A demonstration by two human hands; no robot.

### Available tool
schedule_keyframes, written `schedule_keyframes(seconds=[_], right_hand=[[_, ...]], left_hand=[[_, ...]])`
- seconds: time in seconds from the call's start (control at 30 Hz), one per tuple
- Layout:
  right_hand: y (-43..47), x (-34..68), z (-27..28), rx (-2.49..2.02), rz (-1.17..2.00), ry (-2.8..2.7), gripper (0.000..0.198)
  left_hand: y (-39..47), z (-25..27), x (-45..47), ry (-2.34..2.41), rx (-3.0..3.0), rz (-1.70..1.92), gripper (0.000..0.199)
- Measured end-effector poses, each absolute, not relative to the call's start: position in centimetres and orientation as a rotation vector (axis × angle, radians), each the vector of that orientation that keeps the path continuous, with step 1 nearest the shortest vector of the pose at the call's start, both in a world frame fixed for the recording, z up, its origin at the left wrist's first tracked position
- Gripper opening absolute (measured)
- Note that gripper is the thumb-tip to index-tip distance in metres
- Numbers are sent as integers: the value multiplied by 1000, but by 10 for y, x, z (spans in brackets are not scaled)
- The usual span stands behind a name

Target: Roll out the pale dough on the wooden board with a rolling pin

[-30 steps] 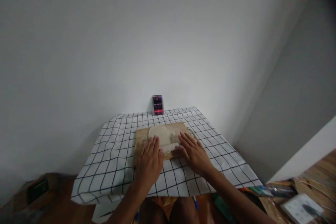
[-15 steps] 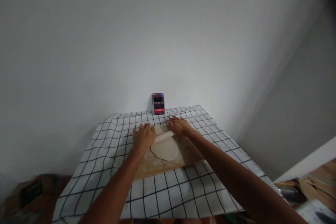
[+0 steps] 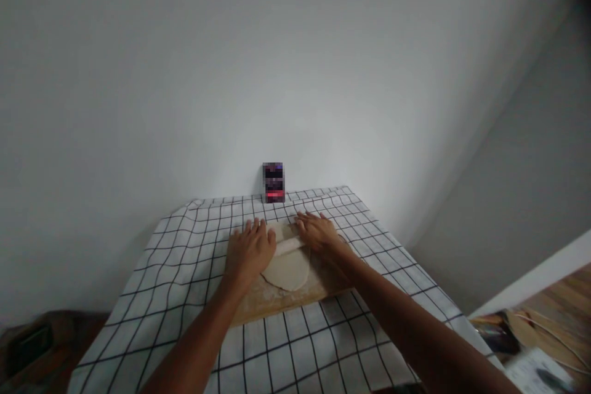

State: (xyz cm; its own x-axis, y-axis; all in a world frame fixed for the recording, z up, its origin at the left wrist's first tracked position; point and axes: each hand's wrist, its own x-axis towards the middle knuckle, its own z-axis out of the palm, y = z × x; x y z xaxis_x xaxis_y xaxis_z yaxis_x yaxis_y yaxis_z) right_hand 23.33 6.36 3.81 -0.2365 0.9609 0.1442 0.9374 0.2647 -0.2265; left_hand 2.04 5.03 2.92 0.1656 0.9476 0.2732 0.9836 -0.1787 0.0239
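Two hands lie flat on a pale rolling pin (image 3: 290, 246): your left hand (image 3: 249, 250) presses its left end, your right hand (image 3: 319, 233) its right end, fingers stretched out and palms down, not curled around it. Under the pin, a flattened round of dough (image 3: 289, 271) rests on a wooden board (image 3: 281, 298), which sits on the counter's checked cloth (image 3: 194, 258). At the far edge, against the wall, stands a small dark box (image 3: 274, 182), well apart from your hands.
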Motion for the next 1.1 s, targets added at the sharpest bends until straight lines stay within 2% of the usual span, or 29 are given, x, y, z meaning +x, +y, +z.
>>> schedule_keyframes(seconds=[0.7, 0.87, 1.1], right_hand=[[15, 242, 16, -1685, -84, -2151, 53], [0, 241, 12, -1763, -53, -2133, 52], [-31, 268, -10, -1520, -96, -2213, 56]], left_hand=[[23, 31, 37, -1710, -2310, -481, 56], [7, 30, 41, -1842, -2284, -328, 56], [-38, 0, 30, -1624, -2321, -569, 60]])
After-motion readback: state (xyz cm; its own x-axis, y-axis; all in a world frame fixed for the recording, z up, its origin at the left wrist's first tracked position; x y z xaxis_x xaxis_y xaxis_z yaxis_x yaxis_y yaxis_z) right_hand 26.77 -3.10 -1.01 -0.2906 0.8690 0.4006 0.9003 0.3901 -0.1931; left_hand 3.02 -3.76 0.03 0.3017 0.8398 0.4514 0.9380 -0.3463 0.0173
